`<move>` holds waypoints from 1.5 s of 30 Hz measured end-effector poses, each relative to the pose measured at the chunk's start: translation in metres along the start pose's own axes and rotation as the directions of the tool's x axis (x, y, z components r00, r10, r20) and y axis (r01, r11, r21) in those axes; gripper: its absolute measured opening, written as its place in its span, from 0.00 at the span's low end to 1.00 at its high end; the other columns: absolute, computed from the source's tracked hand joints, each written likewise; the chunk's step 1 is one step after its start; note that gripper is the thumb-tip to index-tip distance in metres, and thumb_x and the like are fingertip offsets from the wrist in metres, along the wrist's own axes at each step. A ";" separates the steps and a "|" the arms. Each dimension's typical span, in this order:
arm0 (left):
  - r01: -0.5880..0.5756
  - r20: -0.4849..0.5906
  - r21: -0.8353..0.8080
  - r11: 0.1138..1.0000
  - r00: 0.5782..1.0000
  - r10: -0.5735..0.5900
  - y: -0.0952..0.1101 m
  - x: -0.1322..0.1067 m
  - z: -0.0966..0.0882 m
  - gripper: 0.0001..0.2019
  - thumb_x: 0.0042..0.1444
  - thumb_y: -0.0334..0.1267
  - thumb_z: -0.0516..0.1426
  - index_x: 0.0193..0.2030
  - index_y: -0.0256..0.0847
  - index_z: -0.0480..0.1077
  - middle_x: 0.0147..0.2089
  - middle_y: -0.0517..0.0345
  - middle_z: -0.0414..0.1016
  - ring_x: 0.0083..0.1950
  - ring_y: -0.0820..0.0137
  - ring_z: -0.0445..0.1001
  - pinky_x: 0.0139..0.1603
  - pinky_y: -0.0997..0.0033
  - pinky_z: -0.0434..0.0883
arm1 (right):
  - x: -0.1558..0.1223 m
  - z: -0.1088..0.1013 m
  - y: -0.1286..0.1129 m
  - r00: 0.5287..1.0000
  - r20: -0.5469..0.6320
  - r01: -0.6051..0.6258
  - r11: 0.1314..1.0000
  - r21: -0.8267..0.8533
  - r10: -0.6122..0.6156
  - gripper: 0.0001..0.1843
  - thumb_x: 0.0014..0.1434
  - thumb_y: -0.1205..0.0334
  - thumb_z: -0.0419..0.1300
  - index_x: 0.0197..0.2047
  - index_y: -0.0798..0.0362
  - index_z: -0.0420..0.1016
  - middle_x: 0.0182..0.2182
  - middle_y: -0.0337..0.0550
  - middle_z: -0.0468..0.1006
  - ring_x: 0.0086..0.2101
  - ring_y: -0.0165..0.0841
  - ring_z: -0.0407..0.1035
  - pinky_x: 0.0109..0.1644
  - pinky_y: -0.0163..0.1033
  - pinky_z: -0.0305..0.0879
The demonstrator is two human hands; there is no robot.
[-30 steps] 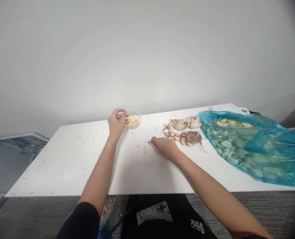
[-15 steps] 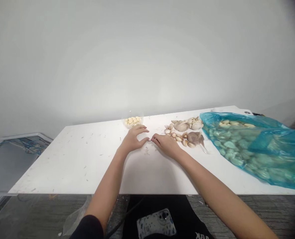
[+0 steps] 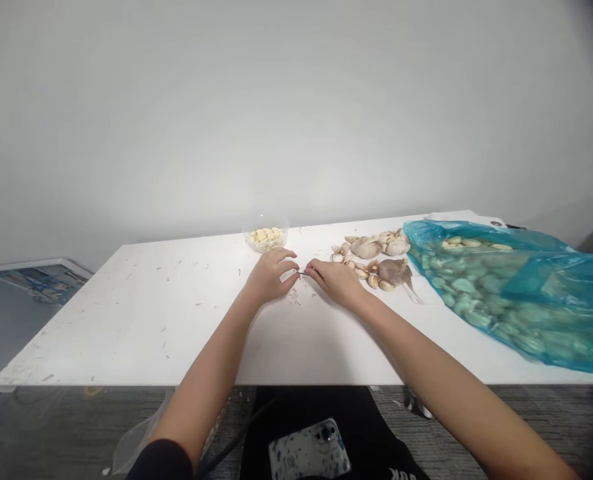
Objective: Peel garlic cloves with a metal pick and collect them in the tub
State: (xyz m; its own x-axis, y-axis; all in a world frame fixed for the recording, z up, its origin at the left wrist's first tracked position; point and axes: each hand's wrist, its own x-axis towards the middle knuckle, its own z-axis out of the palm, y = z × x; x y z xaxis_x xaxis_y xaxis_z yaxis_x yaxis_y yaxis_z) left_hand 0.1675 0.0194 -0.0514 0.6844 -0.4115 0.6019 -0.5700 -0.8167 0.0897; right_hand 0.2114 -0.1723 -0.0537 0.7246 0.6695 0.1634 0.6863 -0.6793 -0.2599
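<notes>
A: What's on the left?

B: A white surface point(image 3: 126, 320), its left half dotted with small flecks. Near its back edge sits a clear plastic tub point(image 3: 278, 238) holding peeled garlic cloves point(image 3: 265, 237).

A: And the left hand point(image 3: 271, 277)?

B: Just in front of the tub, not touching it. Its grip is loose, the fingers curved and empty as far as the view shows, with the fingertips reaching toward the right hand.

A: What's between the hands?

B: A thin sliver point(image 3: 302, 273), too small to identify. It sits in the clenched grip of the right hand point(image 3: 336, 281), pinched at the fingertips, just beside the left fingertips. Papery garlic skin scraps point(image 3: 294, 298) lie on the surface below it.

A: Further right?

B: Just past the right hand lies a loose pile of unpeeled garlic cloves point(image 3: 361, 272) and broken garlic bulbs point(image 3: 384, 245). Beyond them, a crumpled blue plastic bag point(image 3: 541, 283) lies on its side at the right end, full of peeled cloves point(image 3: 471, 243).
</notes>
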 end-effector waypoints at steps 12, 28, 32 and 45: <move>0.015 0.018 -0.063 0.998 1.000 -0.014 0.004 -0.003 0.000 0.14 0.53 0.37 0.56 0.47 0.41 0.70 0.52 0.47 0.68 0.53 0.62 0.66 0.53 0.58 0.64 | 0.001 0.002 0.004 1.000 -0.016 -0.015 1.000 0.014 0.015 0.20 0.68 0.50 0.38 0.44 0.50 0.67 0.37 0.39 0.76 0.35 0.31 0.69 0.28 0.34 0.44; 0.008 -0.008 0.042 0.999 1.000 -0.007 -0.009 -0.008 0.008 0.07 0.55 0.29 0.51 0.34 0.37 0.70 0.45 0.49 0.71 0.47 0.64 0.68 0.47 0.62 0.65 | 0.002 -0.001 0.005 1.000 -0.008 -0.024 0.999 0.027 0.024 0.20 0.67 0.50 0.38 0.45 0.49 0.67 0.37 0.39 0.76 0.36 0.33 0.69 0.29 0.34 0.45; 0.056 -0.023 -0.016 0.998 0.998 -0.057 -0.006 -0.008 0.009 0.08 0.55 0.30 0.51 0.39 0.38 0.71 0.47 0.49 0.71 0.49 0.65 0.68 0.50 0.61 0.65 | 0.002 -0.001 0.004 0.999 -0.001 -0.041 0.999 0.026 0.041 0.19 0.68 0.51 0.39 0.45 0.49 0.67 0.37 0.40 0.76 0.36 0.32 0.69 0.30 0.34 0.45; 0.292 -0.024 -0.171 0.941 0.954 -0.300 0.008 -0.005 0.015 0.07 0.54 0.36 0.56 0.28 0.39 0.71 0.46 0.54 0.72 0.49 0.66 0.69 0.52 0.61 0.64 | 0.002 0.003 0.007 0.998 -0.042 -0.051 0.994 0.101 0.055 0.19 0.67 0.51 0.38 0.43 0.49 0.67 0.36 0.37 0.76 0.36 0.33 0.69 0.29 0.34 0.43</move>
State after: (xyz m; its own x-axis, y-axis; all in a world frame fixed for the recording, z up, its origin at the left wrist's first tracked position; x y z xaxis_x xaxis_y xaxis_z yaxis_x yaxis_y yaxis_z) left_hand 0.1661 0.0088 -0.0654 0.8129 -0.1373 0.5661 -0.4140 -0.8197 0.3957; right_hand 0.2170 -0.1746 -0.0580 0.7635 0.6176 0.1886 0.6385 -0.6785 -0.3631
